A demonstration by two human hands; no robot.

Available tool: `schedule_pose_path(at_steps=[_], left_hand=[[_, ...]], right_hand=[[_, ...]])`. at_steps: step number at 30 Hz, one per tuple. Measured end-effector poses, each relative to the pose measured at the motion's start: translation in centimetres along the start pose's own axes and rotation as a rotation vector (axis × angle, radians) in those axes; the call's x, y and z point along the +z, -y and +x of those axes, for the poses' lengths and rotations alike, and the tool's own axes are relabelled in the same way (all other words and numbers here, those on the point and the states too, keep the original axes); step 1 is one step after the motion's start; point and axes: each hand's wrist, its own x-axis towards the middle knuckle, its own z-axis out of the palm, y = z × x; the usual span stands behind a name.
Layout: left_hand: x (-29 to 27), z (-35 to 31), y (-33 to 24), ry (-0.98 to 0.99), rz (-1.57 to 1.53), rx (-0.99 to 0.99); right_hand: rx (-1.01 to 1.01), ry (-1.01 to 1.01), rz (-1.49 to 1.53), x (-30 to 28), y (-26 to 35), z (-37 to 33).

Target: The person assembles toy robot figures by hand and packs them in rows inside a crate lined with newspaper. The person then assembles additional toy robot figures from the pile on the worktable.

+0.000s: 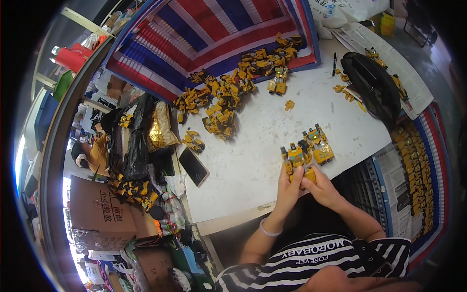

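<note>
In the head view, the left grip (288,189) clasps a yellow toy robot (295,155), which projects beyond its fingers over the bench (233,180). The right grip (322,187), close beside, pinches a yellow piece (310,174); whether the two join, I cannot tell. Another toy (322,155) lies just beyond.

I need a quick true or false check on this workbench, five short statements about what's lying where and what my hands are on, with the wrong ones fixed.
1. The left hand and right hand both hold yellow toy parts. True.
2. The phone lies inside the striped bin. False: it lies on the white table, near its left edge.
3. The pale wristband is on the right wrist. False: it is on the left.
4. A pile of yellow toys lies at the bin's open side. True.
5. The pen lies right of the black bag. False: it lies left of it.
</note>
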Motion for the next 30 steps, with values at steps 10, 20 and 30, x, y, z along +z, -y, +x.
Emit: schedule_pose_path(at_steps=[10, 20, 30], left_hand=[[-1.6, -0.2, -0.6, -0.009, -0.040, 0.014], [-1.0, -0.3, -0.6, 0.013, -0.068, 0.012], [0.2, -0.2, 0.7, -0.138, -0.091, 0.186]], right_hand=[[0.065, 0.107, 0.276, -1.3, -2.4, 0.5], [0.142, -0.082, 0.629, 0.2, -2.3, 0.5], [0.066, -0.323, 0.664, 2.3, -1.7, -0.2]])
